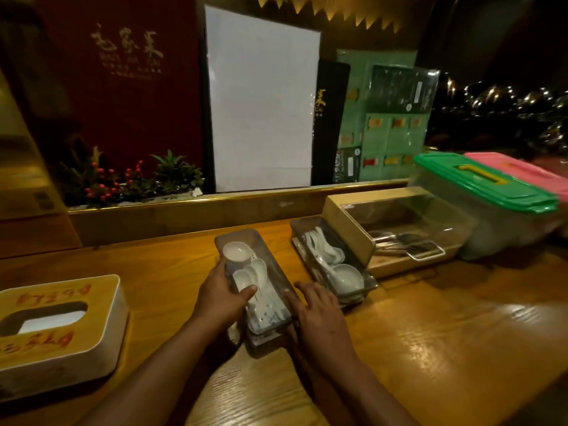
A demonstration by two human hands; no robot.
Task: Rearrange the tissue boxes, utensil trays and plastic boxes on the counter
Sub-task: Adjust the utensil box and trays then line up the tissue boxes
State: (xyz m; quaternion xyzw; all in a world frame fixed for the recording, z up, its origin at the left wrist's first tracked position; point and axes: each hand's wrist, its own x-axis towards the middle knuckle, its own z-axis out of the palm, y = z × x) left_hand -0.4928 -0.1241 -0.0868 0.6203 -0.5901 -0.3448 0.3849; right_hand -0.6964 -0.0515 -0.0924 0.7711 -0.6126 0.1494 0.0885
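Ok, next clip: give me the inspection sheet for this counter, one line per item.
Surface: wooden counter, glossy.
Job's things: spoon tray between both hands; second spoon tray to its right; lidded cutlery box; green-lidded plastic box, pink-lidded box behind; tissue box far left.
Clutter: nothing seen.
Grippers: left hand grips the tray's left edge, thumb on a spoon; right hand rests against its right side.
Cables: nothing seen.
Surroundings: berry plant, white board, green packages.
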